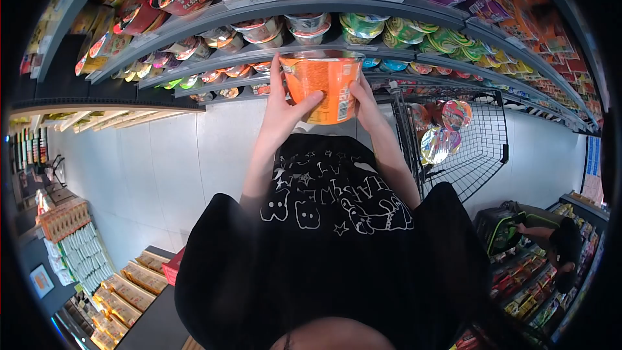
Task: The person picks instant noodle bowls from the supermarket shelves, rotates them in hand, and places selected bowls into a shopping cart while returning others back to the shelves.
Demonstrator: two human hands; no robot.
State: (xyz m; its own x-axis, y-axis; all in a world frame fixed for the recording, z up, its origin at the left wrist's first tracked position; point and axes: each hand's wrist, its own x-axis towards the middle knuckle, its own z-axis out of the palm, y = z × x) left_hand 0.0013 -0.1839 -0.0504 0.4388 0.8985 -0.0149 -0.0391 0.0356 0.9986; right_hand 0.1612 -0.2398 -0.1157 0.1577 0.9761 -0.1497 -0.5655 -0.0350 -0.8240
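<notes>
An orange noodle tub is held upright between my two hands, in front of the shelves. My left hand grips its left side, with the thumb across the front and the fingers along the edge. On the right side my right hand holds the tub with its fingers round it. Both hands are closed on this one tub. Printed text and a label show on its face. Directly behind it are the shelf edges and rows of bowls.
A black wire cart with several noodle bowls stands to the right. Shelves of packed bowls curve across the top. A person with a dark bag is at the lower right. Boxed goods lie lower left.
</notes>
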